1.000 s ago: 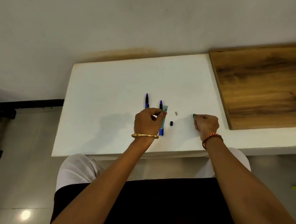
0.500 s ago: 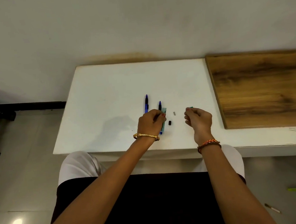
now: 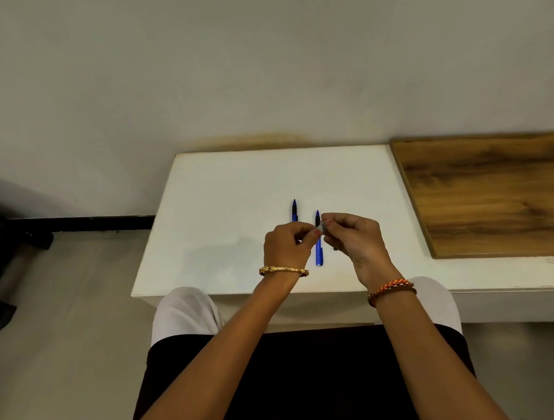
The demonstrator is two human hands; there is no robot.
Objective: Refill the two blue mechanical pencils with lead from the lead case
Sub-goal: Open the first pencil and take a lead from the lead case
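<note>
nearest the camera, both hands are raised just above the counter (image 3: 233, 193) and meet over its near middle. the left hand (image 3: 286, 246) has its fingers curled, fingertips pinching toward the right; the right hand (image 3: 352, 236) has its fingers bent the other way, and between the two sets of fingertips sits a small pale, translucent piece, most likely the lead case (image 3: 320, 227). both hands look clamped on it, one at each end, so its long axis appears to run left to right between them, though so little of it shows that this is a judgement.

just beyond and below the fingers lies the nearer pencil (image 3: 319, 251), long axis running away from the person, blunt end toward the body and dark tip on the far side of the fingers. it lies directly under the gap between the hands, about equally near to both. the farther pencil (image 3: 294, 211) lies beside it, to the left and farther out, parallel; its near half is hidden behind the left hand, which is the closer one to it.

the coming move seems to turn on opening the case and drawing out a lead.

hard to tell: whether the case is open or capped, whether any lead is out, and whether the pencils are uncapped. a small dark speck shows under the right fingers, unreadable.
</note>
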